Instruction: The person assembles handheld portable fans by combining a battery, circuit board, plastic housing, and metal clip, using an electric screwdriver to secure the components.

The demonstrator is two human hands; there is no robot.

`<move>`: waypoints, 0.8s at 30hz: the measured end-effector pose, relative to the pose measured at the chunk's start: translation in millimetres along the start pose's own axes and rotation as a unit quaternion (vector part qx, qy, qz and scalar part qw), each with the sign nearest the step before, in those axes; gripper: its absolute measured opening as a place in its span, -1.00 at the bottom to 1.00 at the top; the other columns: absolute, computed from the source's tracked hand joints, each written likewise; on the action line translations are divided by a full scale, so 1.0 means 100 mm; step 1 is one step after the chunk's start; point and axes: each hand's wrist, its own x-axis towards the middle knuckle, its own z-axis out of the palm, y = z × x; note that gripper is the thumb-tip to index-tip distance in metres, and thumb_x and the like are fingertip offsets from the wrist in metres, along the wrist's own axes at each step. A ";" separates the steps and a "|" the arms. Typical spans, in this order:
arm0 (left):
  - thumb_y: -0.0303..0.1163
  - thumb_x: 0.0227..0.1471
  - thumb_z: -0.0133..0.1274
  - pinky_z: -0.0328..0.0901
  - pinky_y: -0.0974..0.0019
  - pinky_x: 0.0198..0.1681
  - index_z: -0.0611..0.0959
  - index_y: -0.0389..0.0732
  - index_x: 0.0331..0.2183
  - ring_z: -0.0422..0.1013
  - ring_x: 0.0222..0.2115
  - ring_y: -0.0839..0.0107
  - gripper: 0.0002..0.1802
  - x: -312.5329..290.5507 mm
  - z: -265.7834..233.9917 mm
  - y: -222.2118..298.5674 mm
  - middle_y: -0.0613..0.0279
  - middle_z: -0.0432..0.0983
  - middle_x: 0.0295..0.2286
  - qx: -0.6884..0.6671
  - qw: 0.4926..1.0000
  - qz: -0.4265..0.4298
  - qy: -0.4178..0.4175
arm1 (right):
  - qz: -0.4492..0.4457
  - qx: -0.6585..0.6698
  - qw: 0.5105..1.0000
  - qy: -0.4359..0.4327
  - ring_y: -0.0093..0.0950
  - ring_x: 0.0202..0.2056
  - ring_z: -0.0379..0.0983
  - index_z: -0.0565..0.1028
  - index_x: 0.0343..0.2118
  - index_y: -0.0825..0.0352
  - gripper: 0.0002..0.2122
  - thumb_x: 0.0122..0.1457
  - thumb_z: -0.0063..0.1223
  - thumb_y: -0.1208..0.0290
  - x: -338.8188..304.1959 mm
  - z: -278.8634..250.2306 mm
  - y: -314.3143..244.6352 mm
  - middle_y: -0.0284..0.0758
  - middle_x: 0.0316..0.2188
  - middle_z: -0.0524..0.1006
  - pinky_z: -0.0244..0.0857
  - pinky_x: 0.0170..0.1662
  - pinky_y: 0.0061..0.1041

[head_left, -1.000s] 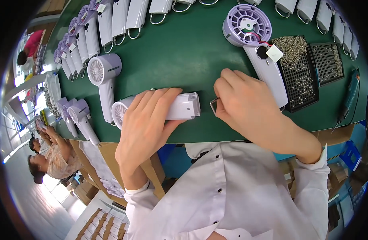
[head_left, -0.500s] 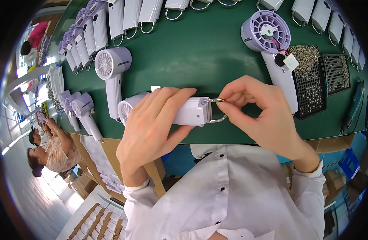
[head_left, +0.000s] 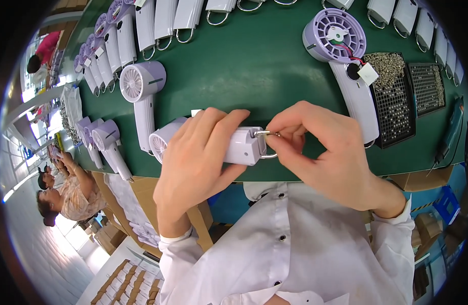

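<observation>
My left hand [head_left: 193,155] is wrapped over a white and lilac handheld fan [head_left: 243,147] that lies on its side near the table's front edge. Its round lilac head [head_left: 165,136] shows left of the fingers; much of the handle is hidden under them. A silver metal loop [head_left: 261,133] sticks out of the handle's right end. My right hand [head_left: 328,152] pinches this loop between thumb and forefinger, the other fingers curled behind. The fingertips cover part of the loop, so I cannot tell whether a smaller piece is also held there.
On the green table [head_left: 234,76] lie another fan [head_left: 142,107] at left and an open-backed fan [head_left: 335,35] with wires at right. Beside it sit black trays [head_left: 397,114] of small screws and a teal electric screwdriver [head_left: 451,129]. Rows of fans line the back.
My right hand has moved slightly left, closer to the handle's end, with the loop still pinched. The fan's handle has rolled a little, and the loop sits at a different angle.
</observation>
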 end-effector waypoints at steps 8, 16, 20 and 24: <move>-0.54 -0.39 0.24 0.30 0.23 -0.43 0.53 -0.29 -0.16 0.39 -0.46 0.23 -0.42 0.00 0.21 -0.04 0.21 0.39 -0.45 0.114 0.992 0.028 0.050 | 0.019 0.007 1.000 -0.004 -0.67 -0.52 0.41 0.53 -0.33 0.41 -0.85 0.03 0.21 0.71 -0.05 0.01 -0.01 -0.39 -0.50 0.52 0.28 -0.43 -0.67; -0.49 -0.35 0.22 0.29 0.28 -0.49 0.54 -0.25 -0.15 0.39 -0.52 0.29 -0.44 0.03 0.24 -0.10 0.25 0.37 -0.52 0.125 0.988 0.047 0.082 | 0.079 0.074 0.994 -0.026 -0.72 -0.46 0.40 0.50 -0.28 0.44 -0.85 0.08 0.19 0.70 -0.06 0.01 0.00 -0.42 -0.47 0.52 0.27 -0.38 -0.71; -0.48 -0.36 0.23 0.28 0.29 -0.50 0.54 -0.22 -0.17 0.40 -0.52 0.31 -0.46 0.05 0.19 -0.09 0.27 0.37 -0.52 0.107 0.990 0.053 0.075 | 0.090 0.127 0.988 -0.022 -0.74 -0.48 0.37 0.48 -0.27 0.44 -0.85 0.10 0.14 0.73 -0.06 0.02 -0.03 -0.44 -0.49 0.49 0.24 -0.39 -0.73; -0.45 -0.37 0.24 0.28 0.28 -0.51 0.53 -0.20 -0.25 0.40 -0.53 0.32 -0.52 0.07 0.15 -0.11 0.28 0.37 -0.53 0.083 0.990 0.082 0.084 | 0.061 0.113 0.991 -0.046 -0.76 -0.47 0.34 0.47 -0.26 0.43 -0.85 0.11 0.09 0.75 -0.05 -0.02 -0.05 -0.47 -0.49 0.45 0.22 -0.37 -0.75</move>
